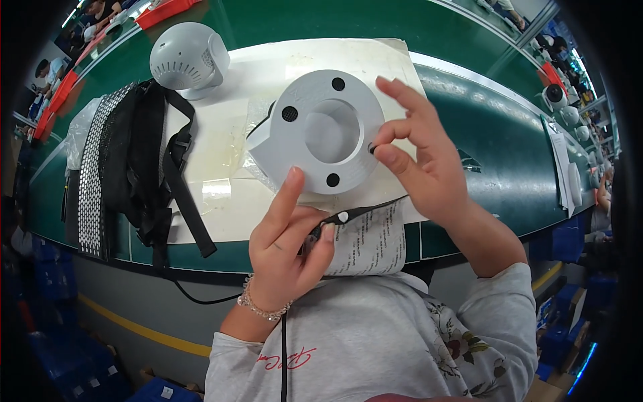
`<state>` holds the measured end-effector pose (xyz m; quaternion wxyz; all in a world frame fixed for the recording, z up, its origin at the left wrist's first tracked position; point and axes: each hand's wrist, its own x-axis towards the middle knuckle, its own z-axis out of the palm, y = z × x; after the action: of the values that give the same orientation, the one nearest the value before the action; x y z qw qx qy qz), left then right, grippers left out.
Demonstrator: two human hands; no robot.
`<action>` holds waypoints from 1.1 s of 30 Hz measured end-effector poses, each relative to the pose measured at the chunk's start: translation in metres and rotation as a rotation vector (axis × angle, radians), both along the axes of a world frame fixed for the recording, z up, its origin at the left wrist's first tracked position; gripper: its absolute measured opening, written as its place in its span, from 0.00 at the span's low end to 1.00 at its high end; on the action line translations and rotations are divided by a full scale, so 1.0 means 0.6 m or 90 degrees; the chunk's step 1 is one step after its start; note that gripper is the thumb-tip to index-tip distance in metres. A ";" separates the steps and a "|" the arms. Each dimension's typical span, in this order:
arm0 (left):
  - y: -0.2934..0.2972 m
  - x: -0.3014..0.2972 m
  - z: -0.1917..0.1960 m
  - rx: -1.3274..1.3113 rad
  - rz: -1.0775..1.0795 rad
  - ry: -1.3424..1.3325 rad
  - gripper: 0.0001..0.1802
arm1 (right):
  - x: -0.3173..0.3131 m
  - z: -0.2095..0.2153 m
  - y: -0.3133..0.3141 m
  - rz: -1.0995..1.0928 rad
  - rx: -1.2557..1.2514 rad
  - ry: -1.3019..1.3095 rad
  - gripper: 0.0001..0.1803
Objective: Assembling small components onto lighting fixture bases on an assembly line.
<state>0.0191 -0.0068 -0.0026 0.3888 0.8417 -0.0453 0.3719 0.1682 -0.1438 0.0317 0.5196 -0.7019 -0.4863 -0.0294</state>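
Centrally, one grey round housing [321,134] is held up between two hands above the bench [469,127]. One flat face is toward the camera, with one large round opening in the middle and four small dark holes around it; a squared lug juts out on its left side. Being round, it has no clear long axis across the face; its centre axis points roughly at the viewer.

Left hand [284,251]: below the housing, index finger raised so the tip touches the lower rim; the other fingers are curled shut on a thin black cable [355,213] with a white dot on it, together with a printed paper sheet [372,241].

Right hand [422,157]: at the housing's right edge, thumb and forefinger pinched narrow at the right-hand hole (whether they hold a small part I cannot tell); remaining fingers spread.

Elsewhere: one finished white dome-shaped unit [187,59] stands at the far left of a pale mat [221,167]. One black strap bundle [144,161] lies left of it. Several similar white units [561,100] sit far right.
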 end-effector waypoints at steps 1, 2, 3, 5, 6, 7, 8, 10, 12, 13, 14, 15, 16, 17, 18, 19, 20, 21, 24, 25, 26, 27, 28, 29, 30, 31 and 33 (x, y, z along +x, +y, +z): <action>0.000 0.004 -0.007 -0.008 0.002 -0.014 0.07 | 0.001 -0.004 0.000 -0.001 0.000 -0.001 0.06; 0.000 0.005 -0.011 -0.015 0.004 -0.027 0.08 | 0.000 -0.008 -0.001 -0.007 0.004 -0.002 0.06; 0.000 0.005 -0.012 -0.016 0.004 -0.026 0.08 | -0.001 -0.010 -0.001 -0.013 0.008 -0.003 0.06; 0.000 0.007 -0.011 -0.012 0.008 -0.042 0.09 | 0.001 -0.009 -0.004 -0.038 -0.013 -0.095 0.06; 0.001 0.007 -0.011 -0.011 0.007 -0.042 0.09 | 0.003 -0.009 -0.007 -0.062 -0.035 -0.187 0.06; 0.001 0.007 -0.011 -0.014 0.008 -0.038 0.09 | 0.006 -0.009 -0.014 -0.064 -0.034 -0.187 0.06; 0.000 0.007 -0.011 -0.017 0.010 -0.034 0.10 | 0.009 -0.010 -0.024 -0.078 -0.081 -0.355 0.08; -0.001 0.009 -0.009 -0.016 0.010 -0.035 0.09 | 0.019 -0.013 -0.029 -0.088 -0.085 -0.518 0.14; 0.000 0.011 -0.009 -0.014 0.007 -0.037 0.09 | 0.017 -0.018 -0.014 -0.078 -0.005 -0.188 0.16; 0.001 0.012 -0.009 -0.016 -0.001 -0.023 0.09 | 0.015 -0.018 -0.003 -0.062 0.073 0.143 0.19; 0.003 0.008 -0.010 -0.019 -0.006 -0.008 0.08 | 0.016 -0.014 0.011 0.006 0.121 0.453 0.23; 0.005 0.006 -0.010 -0.017 -0.003 -0.010 0.08 | 0.019 -0.004 0.014 0.011 0.121 0.452 0.23; 0.007 0.003 -0.010 -0.019 -0.007 -0.014 0.08 | 0.022 0.011 0.015 0.116 0.022 0.547 0.22; 0.011 0.000 -0.008 -0.019 -0.009 -0.021 0.07 | 0.028 0.023 0.017 0.225 -0.082 0.635 0.21; 0.015 -0.007 -0.007 -0.014 0.000 -0.025 0.07 | 0.042 0.029 0.020 0.206 -0.067 0.608 0.19; 0.021 -0.018 -0.008 -0.056 0.035 -0.010 0.06 | 0.053 0.044 0.024 0.177 -0.028 0.622 0.16; 0.029 -0.027 -0.010 -0.099 0.068 0.003 0.05 | 0.075 0.052 0.026 0.178 0.011 0.630 0.15; 0.039 -0.033 -0.013 -0.095 0.074 -0.006 0.05 | 0.105 0.060 0.023 0.175 0.050 0.636 0.14; 0.066 -0.053 -0.016 -0.188 0.154 -0.017 0.05 | 0.209 0.052 0.046 -0.024 0.068 0.376 0.13; 0.068 -0.055 -0.012 -0.181 0.162 -0.022 0.05 | 0.253 0.032 0.059 -0.146 0.033 0.195 0.13; 0.070 -0.055 -0.010 -0.178 0.171 -0.006 0.04 | 0.300 0.003 0.072 -0.276 -0.044 -0.110 0.12; 0.072 -0.054 -0.007 -0.177 0.177 0.009 0.04 | 0.347 -0.029 0.078 -0.402 -0.120 -0.418 0.12; 0.073 -0.052 -0.008 -0.188 0.179 0.033 0.04 | 0.391 -0.058 0.074 -0.418 -0.236 -0.481 0.12; 0.075 -0.053 -0.008 -0.185 0.182 0.028 0.04 | 0.428 -0.078 0.069 -0.430 -0.351 -0.539 0.12; 0.081 -0.053 -0.014 -0.207 0.172 0.043 0.04 | 0.458 -0.095 0.063 -0.428 -0.344 -0.544 0.12; 0.086 -0.052 -0.017 -0.228 0.160 0.060 0.04 | 0.482 -0.110 0.056 -0.489 -0.473 -0.423 0.11; 0.082 -0.053 -0.007 -0.249 0.168 0.068 0.04 | 0.490 -0.100 0.084 -0.534 -0.599 -0.297 0.11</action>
<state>-0.0125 0.0425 -0.0066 0.4944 0.7674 0.1588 0.3761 0.4622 -0.0934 -0.0282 -0.0155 -0.9584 -0.2329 -0.1646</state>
